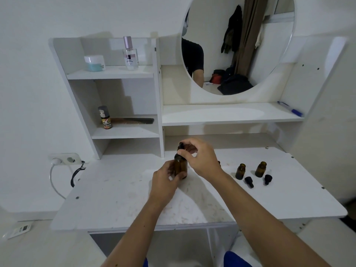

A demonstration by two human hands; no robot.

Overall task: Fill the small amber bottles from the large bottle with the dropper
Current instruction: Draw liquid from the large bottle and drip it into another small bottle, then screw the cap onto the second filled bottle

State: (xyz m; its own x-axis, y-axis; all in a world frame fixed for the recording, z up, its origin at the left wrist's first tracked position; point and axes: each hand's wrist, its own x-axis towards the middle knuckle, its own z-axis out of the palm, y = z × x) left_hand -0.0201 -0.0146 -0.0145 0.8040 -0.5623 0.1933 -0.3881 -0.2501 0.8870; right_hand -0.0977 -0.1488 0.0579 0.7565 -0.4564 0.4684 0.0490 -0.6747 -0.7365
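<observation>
The large amber bottle [180, 166] stands upright near the middle of the white desk [119, 199]. My left hand [167, 181] wraps its lower body. My right hand [200, 158] pinches the black dropper cap [181, 147] on its neck. To the right stand two small amber bottles [240, 171] [260, 169], both uncapped. Two black dropper caps [248, 182] [267, 179] lie on the desk in front of them. Another small amber thing shows just behind my right wrist, mostly hidden.
Shelves on the left hold a perfume bottle [130, 53], a cream jar [94, 63], a small spray bottle [105, 117] and a comb [133, 120]. A round mirror [238, 45] hangs behind. A blue pen [290, 108] lies on the right ledge. A wall socket [64, 159] sits left.
</observation>
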